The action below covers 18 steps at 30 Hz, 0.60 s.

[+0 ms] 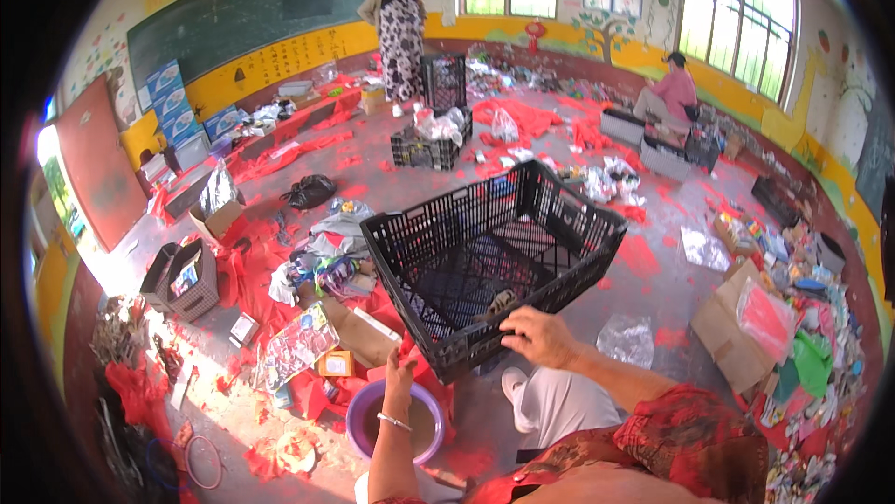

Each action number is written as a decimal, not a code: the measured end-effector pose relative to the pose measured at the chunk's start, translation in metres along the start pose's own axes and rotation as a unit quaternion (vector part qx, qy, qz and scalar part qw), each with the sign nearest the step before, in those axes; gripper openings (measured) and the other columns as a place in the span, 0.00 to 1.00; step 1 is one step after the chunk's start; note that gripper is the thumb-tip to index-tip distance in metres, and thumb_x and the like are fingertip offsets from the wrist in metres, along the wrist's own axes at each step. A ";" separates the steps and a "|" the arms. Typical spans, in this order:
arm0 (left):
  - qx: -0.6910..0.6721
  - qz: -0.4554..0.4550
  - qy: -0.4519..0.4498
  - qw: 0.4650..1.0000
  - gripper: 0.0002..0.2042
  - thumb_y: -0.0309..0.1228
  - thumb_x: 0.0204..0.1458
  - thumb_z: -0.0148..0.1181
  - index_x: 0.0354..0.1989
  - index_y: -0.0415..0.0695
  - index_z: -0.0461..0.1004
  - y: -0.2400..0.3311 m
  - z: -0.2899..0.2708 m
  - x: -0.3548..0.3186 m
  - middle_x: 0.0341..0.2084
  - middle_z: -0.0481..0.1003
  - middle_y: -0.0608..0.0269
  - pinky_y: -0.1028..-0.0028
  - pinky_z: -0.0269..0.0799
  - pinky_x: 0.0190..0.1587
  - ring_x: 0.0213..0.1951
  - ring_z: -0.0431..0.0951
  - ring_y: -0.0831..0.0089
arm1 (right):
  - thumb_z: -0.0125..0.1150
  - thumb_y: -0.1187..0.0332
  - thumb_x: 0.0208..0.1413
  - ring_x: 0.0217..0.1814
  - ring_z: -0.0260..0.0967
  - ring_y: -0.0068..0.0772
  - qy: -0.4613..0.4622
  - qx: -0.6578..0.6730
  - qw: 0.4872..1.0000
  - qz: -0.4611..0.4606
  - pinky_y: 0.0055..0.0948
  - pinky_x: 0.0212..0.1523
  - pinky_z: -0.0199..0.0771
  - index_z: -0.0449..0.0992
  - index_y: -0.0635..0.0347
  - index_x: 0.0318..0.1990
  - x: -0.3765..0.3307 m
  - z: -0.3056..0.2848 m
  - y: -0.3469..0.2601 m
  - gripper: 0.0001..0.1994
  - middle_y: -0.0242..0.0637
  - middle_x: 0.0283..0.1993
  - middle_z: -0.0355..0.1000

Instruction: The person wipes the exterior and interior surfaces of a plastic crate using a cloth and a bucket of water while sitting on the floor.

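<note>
Across the far wall runs a wide, dark green rectangular chalkboard (247, 24); coloured squares bearing characters line the wall above it, and columns of dark handwriting (296, 58) cover the yellow band below, too small here to read reliably. A black plastic crate with slatted walls (454, 355), the thing being handled, is tilted in front of the wearer, above the littered floor. At the left, a stack of blue-and-white printed cartons (168, 98) carries markings too small to make out. At the right lies an opened brown cardboard box (716, 336), beside a clear bag with red contents (766, 317). A round purple plastic basin (356, 428) containing brownish liquid stands below the crate's near left corner. Farther left is a grey woven-pattern plastic basket (200, 297) with a printed packet inside. The right hand (541, 338) is closed over the crate's near rim, thumb inward. The left hand (401, 375), fingers raised and bent, is just beside the near left corner; whether it grips the crate cannot be told. Left of the basin lie a flat, multicoloured printed sheet (296, 347) and a small yellow box with a pale label (336, 364), its lettering indistinct.
</note>
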<state>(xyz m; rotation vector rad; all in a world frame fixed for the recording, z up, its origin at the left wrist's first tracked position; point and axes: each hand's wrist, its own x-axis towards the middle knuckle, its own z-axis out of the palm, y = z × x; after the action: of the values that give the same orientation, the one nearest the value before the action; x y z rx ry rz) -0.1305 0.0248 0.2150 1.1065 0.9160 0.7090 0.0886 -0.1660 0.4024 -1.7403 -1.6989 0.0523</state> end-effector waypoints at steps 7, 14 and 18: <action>-0.052 -0.029 0.046 0.997 0.29 0.39 0.50 0.45 0.63 0.50 0.51 0.019 0.013 -0.014 0.49 0.65 0.62 0.54 0.52 0.52 0.53 0.62 0.70 | 0.65 0.65 0.39 0.38 0.65 0.39 -0.079 -0.074 0.988 -0.106 0.35 0.35 0.69 0.68 0.59 0.36 0.007 0.076 0.003 0.17 0.38 0.37 0.61; -0.055 0.084 -0.070 0.992 0.37 0.54 0.53 0.43 0.66 0.59 0.33 0.046 0.043 -0.017 0.65 0.41 0.63 0.52 0.40 0.59 0.65 0.41 0.67 | 0.64 0.57 0.39 0.37 0.65 0.40 -0.053 -0.060 0.981 -0.175 0.37 0.36 0.66 0.67 0.59 0.34 0.068 0.090 0.012 0.18 0.39 0.33 0.63; -0.063 0.161 -0.188 0.967 0.42 0.35 0.50 0.56 0.65 0.43 0.31 0.048 0.070 -0.021 0.60 0.46 0.58 0.72 0.47 0.59 0.59 0.48 0.70 | 0.56 0.54 0.45 0.29 0.70 0.42 -0.075 -0.011 0.981 -0.177 0.37 0.28 0.71 0.70 0.57 0.33 0.068 0.107 0.040 0.16 0.38 0.25 0.66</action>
<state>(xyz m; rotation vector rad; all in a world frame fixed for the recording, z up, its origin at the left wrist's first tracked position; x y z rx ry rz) -0.0795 -0.0086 0.2777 1.2372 0.3657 0.7755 0.0816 -0.0541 0.3305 -1.4552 -2.1022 0.0042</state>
